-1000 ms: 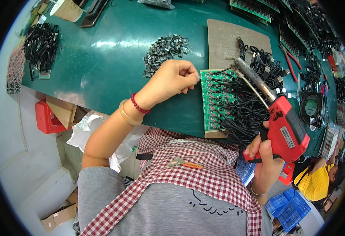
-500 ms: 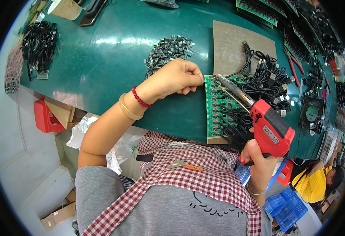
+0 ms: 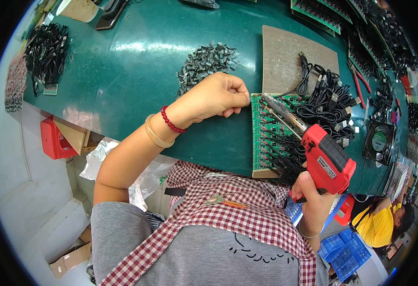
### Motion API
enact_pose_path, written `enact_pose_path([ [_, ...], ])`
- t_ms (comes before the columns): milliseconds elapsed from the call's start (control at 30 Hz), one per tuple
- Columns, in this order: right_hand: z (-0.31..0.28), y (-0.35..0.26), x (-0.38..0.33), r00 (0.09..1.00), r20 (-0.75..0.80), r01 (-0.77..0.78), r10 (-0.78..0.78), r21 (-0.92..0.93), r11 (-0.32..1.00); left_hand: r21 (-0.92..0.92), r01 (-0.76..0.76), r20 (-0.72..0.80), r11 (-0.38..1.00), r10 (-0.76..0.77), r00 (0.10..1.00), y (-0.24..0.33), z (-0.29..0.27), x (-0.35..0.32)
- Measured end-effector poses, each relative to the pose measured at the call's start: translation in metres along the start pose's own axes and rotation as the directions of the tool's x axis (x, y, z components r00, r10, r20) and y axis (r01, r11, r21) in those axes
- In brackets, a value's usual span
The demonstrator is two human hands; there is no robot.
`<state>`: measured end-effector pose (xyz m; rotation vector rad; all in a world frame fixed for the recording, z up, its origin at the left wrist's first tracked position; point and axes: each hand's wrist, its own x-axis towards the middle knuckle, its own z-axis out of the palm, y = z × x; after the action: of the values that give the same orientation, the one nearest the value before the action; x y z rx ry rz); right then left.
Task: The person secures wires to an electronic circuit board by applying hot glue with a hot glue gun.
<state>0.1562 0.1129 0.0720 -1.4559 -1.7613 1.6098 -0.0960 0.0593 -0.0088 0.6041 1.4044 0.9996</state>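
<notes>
My right hand [image 3: 314, 202] is wrapped round the handle of a red and black soldering gun [image 3: 330, 159]. The gun's metal tip reaches the far left corner of a green circuit board panel [image 3: 257, 138]. At that same corner my left hand [image 3: 225, 97] is closed in a pinch; whatever lies between its fingertips is too small to make out. Black cables run from the panel's pads toward the right, and a heap of black USB cables [image 3: 330, 102] lies beside it. Just beyond my left hand is a pile of small black and silver parts [image 3: 204, 66].
A brown board [image 3: 297, 55] lies behind the panel on the green table [image 3: 147, 62]. Red-handled pliers [image 3: 359, 83] and a black fan [image 3: 379, 140] are at the right. A black cable bundle [image 3: 46, 57] lies far left. Someone in yellow [image 3: 378, 226] is at lower right.
The table and the things on it sit slightly farther right in the picture. Both hands keep their grip, with the gun tip still at the panel's corner.
</notes>
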Motion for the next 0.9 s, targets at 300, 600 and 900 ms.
enact_pose_path([
  [300, -0.004, 0.008, -0.001, 0.999, 0.041, 0.010, -0.010, -0.003, 1.000, 0.002, -0.003, -0.007, 1.000, 0.003, 1.000, -0.001, 0.001, 0.001],
  [600, 0.003, -0.002, -0.004, 0.998, -0.053, -0.023, 0.023, 0.010, 1.000, -0.002, -0.018, -0.014, 1.000, 0.018, 1.000, -0.003, 0.000, 0.001],
  [900, 0.001, 0.006, -0.006, 0.999, -0.023, -0.033, 0.034, 0.021, 0.999, -0.019, -0.026, -0.018, 0.999, 0.026, 1.000, -0.005, 0.001, 0.001],
])
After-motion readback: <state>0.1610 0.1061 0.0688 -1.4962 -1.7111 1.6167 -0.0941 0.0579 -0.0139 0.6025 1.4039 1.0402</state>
